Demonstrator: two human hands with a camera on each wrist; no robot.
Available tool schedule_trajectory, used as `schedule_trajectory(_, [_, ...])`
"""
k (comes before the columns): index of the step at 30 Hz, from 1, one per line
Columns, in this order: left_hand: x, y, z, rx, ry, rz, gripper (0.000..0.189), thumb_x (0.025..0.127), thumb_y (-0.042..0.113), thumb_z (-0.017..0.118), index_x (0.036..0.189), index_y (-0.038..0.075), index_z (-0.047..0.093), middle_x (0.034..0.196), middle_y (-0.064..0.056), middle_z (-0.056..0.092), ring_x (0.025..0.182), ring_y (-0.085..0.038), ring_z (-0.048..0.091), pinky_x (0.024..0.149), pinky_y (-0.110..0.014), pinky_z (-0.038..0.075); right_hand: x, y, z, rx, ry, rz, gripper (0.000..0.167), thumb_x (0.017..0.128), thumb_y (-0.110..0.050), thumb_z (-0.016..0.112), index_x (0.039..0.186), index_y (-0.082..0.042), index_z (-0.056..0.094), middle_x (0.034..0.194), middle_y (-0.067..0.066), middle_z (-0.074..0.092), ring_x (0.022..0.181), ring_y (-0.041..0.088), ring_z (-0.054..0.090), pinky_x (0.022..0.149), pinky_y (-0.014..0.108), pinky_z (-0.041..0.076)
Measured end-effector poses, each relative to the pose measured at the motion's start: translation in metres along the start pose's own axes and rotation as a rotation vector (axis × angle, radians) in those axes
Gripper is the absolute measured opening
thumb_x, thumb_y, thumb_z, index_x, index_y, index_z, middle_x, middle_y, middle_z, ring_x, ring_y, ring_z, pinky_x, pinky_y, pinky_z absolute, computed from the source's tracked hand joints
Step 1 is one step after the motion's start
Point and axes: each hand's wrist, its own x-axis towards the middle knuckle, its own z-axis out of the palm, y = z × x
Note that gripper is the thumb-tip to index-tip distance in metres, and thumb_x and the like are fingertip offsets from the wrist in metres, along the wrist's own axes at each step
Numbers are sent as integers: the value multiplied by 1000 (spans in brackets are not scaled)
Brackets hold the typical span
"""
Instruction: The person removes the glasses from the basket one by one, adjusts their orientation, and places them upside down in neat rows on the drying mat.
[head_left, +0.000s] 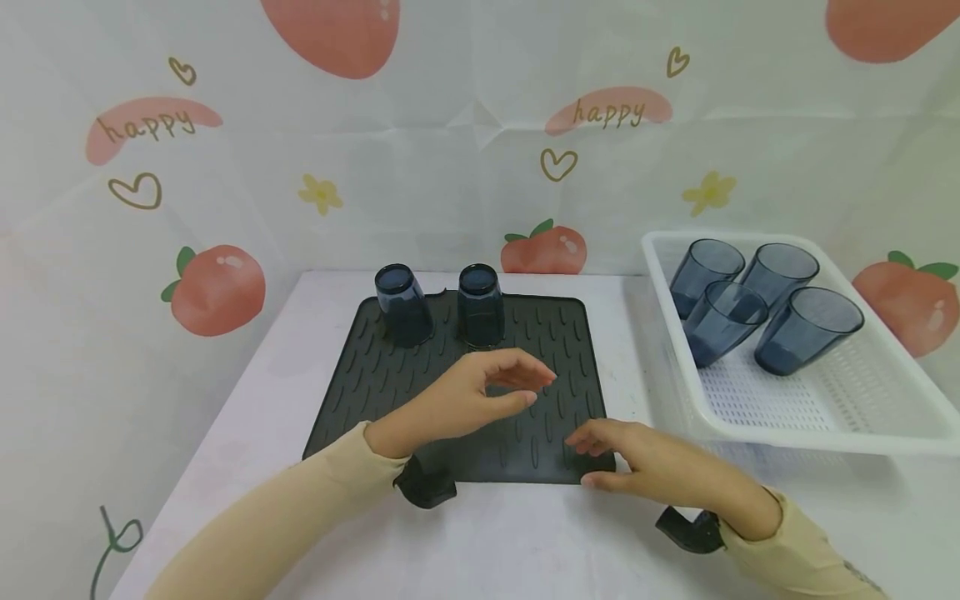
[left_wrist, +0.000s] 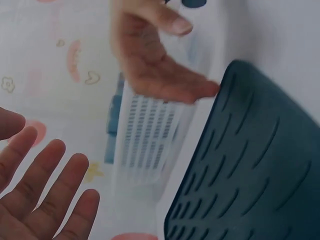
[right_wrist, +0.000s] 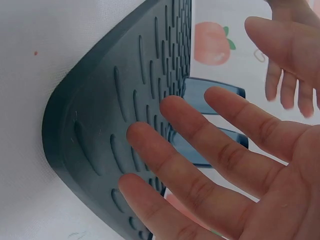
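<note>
My left hand (head_left: 468,396) hovers above the middle of a black ribbed drying mat (head_left: 360,400), its fingers loosely bent and nothing in them. Over the mat's front right corner is my right hand (head_left: 645,458), also holding nothing; in the right wrist view its fingers (right_wrist: 195,150) are spread and relaxed. Two blue glasses, one at the left (head_left: 403,307) and one beside it (head_left: 481,307), stand upside down at the back of the mat. To the right, a white basket (head_left: 795,437) holds several blue glasses (head_left: 810,329), mouths up and tilted.
A white table (head_left: 255,425) lies under the mat and basket. Behind it hangs a white cloth (head_left: 435,167) printed with peaches, hearts and flowers. The basket's raised left wall stands between its glasses and the mat.
</note>
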Motion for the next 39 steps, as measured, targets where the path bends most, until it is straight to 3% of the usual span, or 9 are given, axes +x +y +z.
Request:
schedule_trajectory(10, [-9, -5, 21, -60, -145, -93, 26, 97, 11, 59, 122, 8, 61, 120, -7, 66, 111, -16, 63, 95, -24, 49, -2, -3, -1, -8, 2, 8, 47, 90, -47, 64, 124, -14, 57, 123, -2, 62, 109, 20, 62, 89, 42, 53])
schedule_trajectory(19, [-16, -12, 27, -36, -253, -223, 26, 97, 11, 57, 123, 6, 61, 119, -9, 66, 103, -4, 63, 91, -20, 50, -3, -3, 0, -11, 5, 13, 48, 90, -50, 63, 124, -17, 56, 122, -5, 62, 108, 18, 61, 89, 41, 52])
schedule_trajectory(24, [-18, -9, 26, 30, -348, -261, 28, 97, 15, 58, 124, 8, 60, 117, -6, 67, 101, 0, 61, 89, -18, 49, -6, -4, 0, -22, 22, -9, 44, 91, -45, 64, 123, -15, 56, 121, -3, 62, 107, 18, 61, 89, 39, 52])
schedule_trajectory(32, [-20, -12, 23, 135, -507, -339, 33, 95, 25, 61, 127, 15, 58, 106, 11, 64, 97, 3, 60, 85, -18, 49, -6, -5, 0, -10, 27, -33, 42, 91, -41, 65, 123, -13, 56, 122, 1, 63, 107, 21, 62, 89, 39, 52])
schedule_trajectory(39, [-20, -10, 21, 187, -540, -341, 33, 95, 29, 61, 127, 18, 58, 107, 11, 63, 97, 2, 60, 84, -19, 50, -9, -7, -3, -33, 81, -51, 45, 92, -48, 61, 122, -15, 57, 121, -1, 63, 107, 17, 62, 88, 38, 53])
